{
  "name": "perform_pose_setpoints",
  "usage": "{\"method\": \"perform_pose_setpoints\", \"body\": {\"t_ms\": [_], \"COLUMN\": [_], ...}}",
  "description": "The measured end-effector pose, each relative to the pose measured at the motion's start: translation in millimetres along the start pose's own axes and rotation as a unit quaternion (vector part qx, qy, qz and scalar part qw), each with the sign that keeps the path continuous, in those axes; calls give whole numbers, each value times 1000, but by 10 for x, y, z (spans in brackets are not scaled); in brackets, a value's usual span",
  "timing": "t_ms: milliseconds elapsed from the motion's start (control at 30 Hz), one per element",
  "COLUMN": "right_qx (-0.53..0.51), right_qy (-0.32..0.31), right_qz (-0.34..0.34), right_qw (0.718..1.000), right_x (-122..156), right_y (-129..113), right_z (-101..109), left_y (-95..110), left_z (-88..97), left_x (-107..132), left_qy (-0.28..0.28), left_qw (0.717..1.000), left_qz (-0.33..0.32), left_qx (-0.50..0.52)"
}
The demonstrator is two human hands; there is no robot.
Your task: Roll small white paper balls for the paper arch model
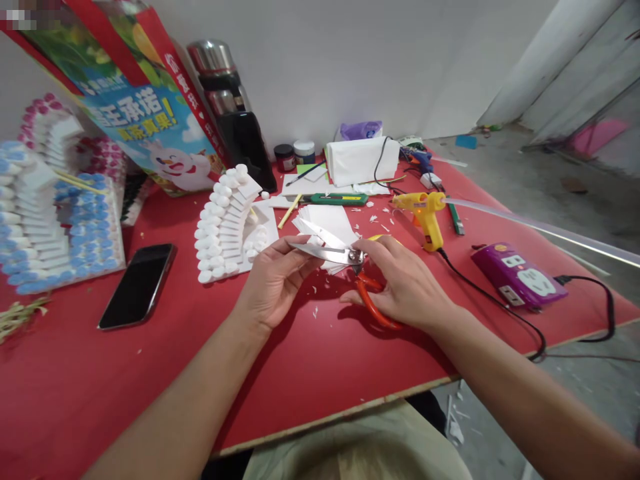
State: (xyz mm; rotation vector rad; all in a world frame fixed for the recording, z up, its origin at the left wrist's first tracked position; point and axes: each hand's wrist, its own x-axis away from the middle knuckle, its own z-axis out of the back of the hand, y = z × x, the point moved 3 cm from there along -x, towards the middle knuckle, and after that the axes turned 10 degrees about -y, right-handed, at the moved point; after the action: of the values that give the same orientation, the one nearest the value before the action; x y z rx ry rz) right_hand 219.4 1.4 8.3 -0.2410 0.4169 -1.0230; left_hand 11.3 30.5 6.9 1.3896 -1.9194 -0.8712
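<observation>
My right hand point(407, 280) is closed around the scissors point(373, 303), which have red-orange handles. Their metal blades stand apart and point left, toward my left hand point(275, 280). The thumb and fingers of that hand pinch a small white piece point(315, 241) between the blades; its exact shape is partly hidden. Behind the blades lies a stack of white paper strips point(333, 220). Left of it stands a white stepped arch model point(225, 233) edged with round white pieces.
A yellow glue gun point(425, 217) with a long clear glue stick and a purple power socket point(520, 277) lie to the right. Behind are a green utility knife point(335, 199) and paint jars point(304, 152). Leftward are a phone point(137, 287), blue-white model point(95, 227) and gift bag point(150, 113).
</observation>
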Motion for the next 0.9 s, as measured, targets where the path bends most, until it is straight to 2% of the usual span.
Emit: {"method": "perform_pose_setpoints", "body": {"t_ms": [433,900], "right_qx": [-15,13], "right_qy": [5,18], "right_qz": [1,-9], "right_qw": [1000,1000], "right_x": [-3,9], "right_y": [-12,-17], "right_z": [4,-3], "left_y": [-19,-21], "left_z": [-23,-6], "left_x": [5,8], "left_qy": [-24,-13], "left_qw": [999,998], "left_qz": [-2,-17], "left_qx": [-26,-59]}}
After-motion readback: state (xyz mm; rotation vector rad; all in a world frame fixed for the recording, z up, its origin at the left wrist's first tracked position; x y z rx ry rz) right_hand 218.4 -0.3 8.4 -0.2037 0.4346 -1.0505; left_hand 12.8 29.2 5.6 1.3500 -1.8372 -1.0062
